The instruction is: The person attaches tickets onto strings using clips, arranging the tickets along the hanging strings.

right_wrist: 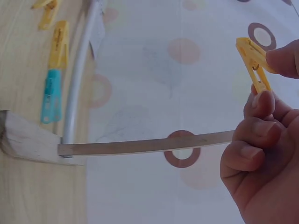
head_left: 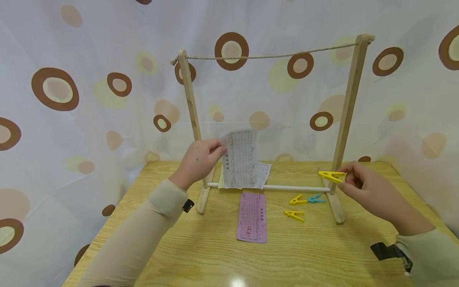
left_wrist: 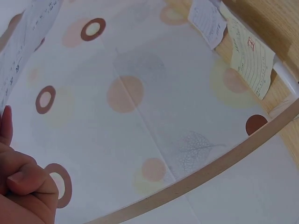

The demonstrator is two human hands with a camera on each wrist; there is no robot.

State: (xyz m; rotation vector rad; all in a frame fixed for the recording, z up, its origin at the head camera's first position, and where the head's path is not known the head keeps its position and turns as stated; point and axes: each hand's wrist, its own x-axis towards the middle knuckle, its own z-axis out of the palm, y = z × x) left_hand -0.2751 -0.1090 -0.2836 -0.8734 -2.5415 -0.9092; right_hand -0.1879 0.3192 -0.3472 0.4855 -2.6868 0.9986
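A white printed slip of paper hangs upright from my left hand, which pinches its upper left edge between thumb and fingers. My right hand pinches a yellow clothespin by its handle end, near the right post; the right wrist view shows this clothespin between thumb and fingertips. On the table lie two more yellow clothespins, one nearer and one farther, and a blue clothespin. A pink slip lies flat in front of the frame.
A wooden frame has a left post, a right post, a rope strung between their tops, and a white bar low down. More slips, one white and one pale yellow, lie behind the bar on the wooden table.
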